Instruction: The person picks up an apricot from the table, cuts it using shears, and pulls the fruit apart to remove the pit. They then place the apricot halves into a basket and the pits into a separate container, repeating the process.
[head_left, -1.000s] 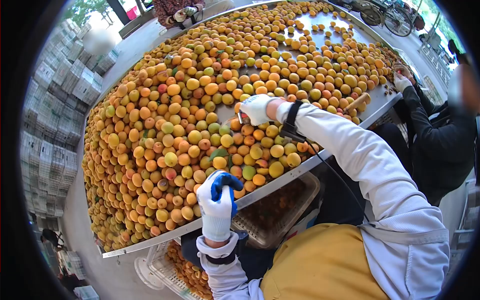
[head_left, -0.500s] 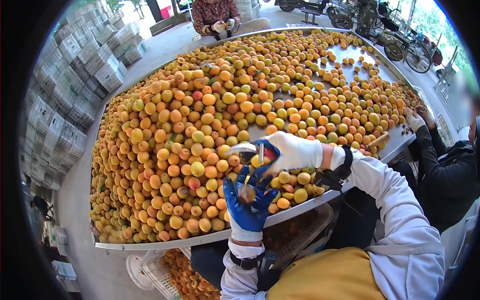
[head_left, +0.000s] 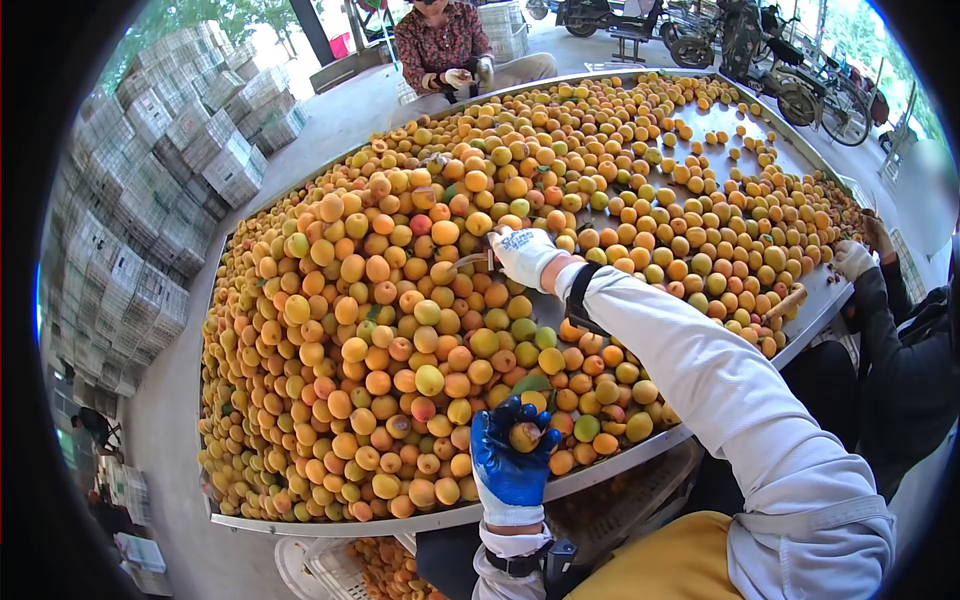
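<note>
My left hand point(head_left: 508, 462), in a white glove with blue coating, is palm up near the table's front edge. Its fingers curl around a brownish, damaged-looking apricot point(head_left: 524, 437). Farther out over the fruit, my right hand point(head_left: 527, 256) wears a white glove and is closed on a metal tool with a thin curved blade point(head_left: 466, 263). The blade points left and overlaps the apricots point(head_left: 390, 290) in this view; its handle is mostly hidden by the glove. A green leaf point(head_left: 531, 384) lies just above my left hand.
Apricots cover much of a metal-edged table point(head_left: 600, 466). Below its front edge stands a crate point(head_left: 330, 570) holding fruit. One person point(head_left: 445, 55) sits across the table, another point(head_left: 900, 310) at the right. Stacked crates point(head_left: 130, 220) rise at the left.
My right hand has moved away from my left, outward over the apricots, with the tool still held. My left hand has lowered slightly and keeps its apricot. The head view has shifted.
</note>
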